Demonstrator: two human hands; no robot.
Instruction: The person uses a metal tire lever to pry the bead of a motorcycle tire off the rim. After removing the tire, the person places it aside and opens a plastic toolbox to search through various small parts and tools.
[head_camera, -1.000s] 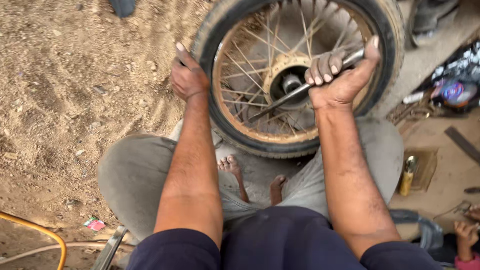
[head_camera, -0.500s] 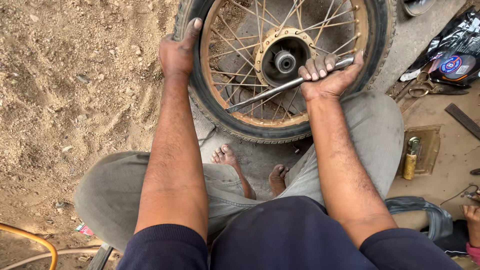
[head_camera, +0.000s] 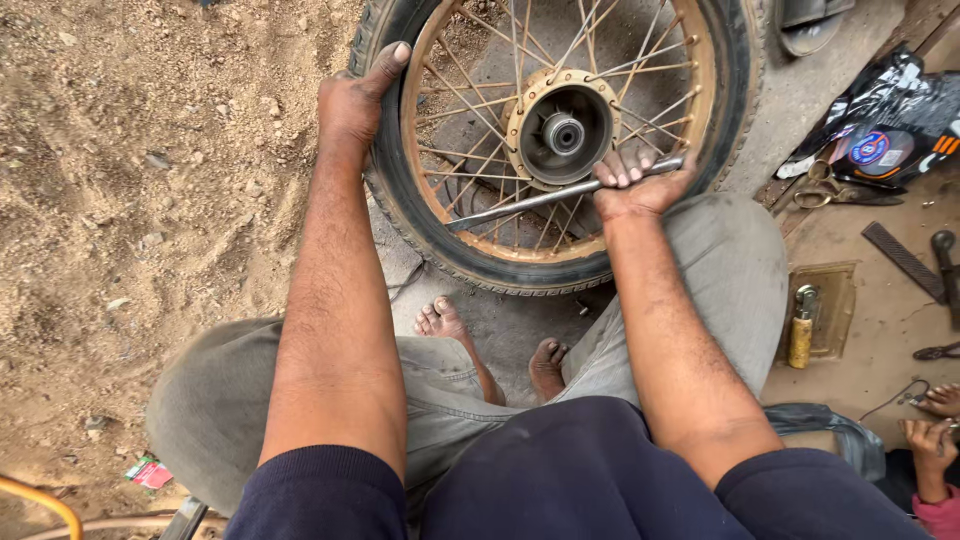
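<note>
A spoked motorcycle wheel with a black tyre (head_camera: 470, 262) and a rusty orange rim lies flat on the ground in front of my bare feet. My left hand (head_camera: 352, 100) presses on the tyre's left side, thumb up over the tread. My right hand (head_camera: 638, 183) grips a long metal lever (head_camera: 530, 200) whose far end reaches across the spokes to the rim at the lower left. The hub (head_camera: 562, 130) sits just above the lever.
Sandy dirt lies to the left. On the right are a small yellow can (head_camera: 801, 336), pliers (head_camera: 835, 190), a file (head_camera: 903, 260) and a black bag (head_camera: 890, 120). Another person's hand (head_camera: 932, 440) shows at the lower right. A yellow hose (head_camera: 40, 498) curves at the lower left.
The view has shifted so the wheel sits higher and closer. My right hand with the lever has dropped from the upper rim to the lower right rim. My left hand stays on the tyre.
</note>
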